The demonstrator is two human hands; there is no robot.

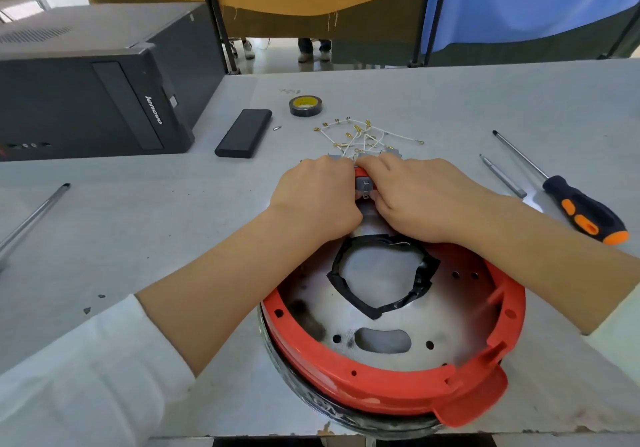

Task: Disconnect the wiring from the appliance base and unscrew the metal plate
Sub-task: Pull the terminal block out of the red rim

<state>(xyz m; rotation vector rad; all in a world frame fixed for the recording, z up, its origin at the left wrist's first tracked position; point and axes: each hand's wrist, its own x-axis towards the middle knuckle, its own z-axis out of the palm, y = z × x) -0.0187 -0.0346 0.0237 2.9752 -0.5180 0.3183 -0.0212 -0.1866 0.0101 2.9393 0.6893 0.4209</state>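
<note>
The appliance base [391, 339] lies upturned at the near edge of the grey tabletop [138, 224]: a round red plastic ring with small holes and tabs, framing a dull metal plate [450, 315] pierced by round holes, an oblong slot and a large central opening edged with crumpled black tape. At the far rim of the base both hands meet over a small grey metal part [364, 185] set in the red plastic. The left hand [317, 197] has its fingers curled down over that rim, and the right hand [415, 197] curls over it from the other side, fingertips pressed together there; what exactly each pinches is hidden. Just beyond the hands lies a loose tangle of thin white wires [363, 134] with brass terminals. Farther back sit a roll of black tape [305, 106] and a flat black rectangular case [243, 133]. To the right lie a screwdriver [568, 197] with a black and orange handle and a bare steel shaft [502, 176]; another metal rod [31, 221] lies at the left, near a black computer tower [86, 100].
</note>
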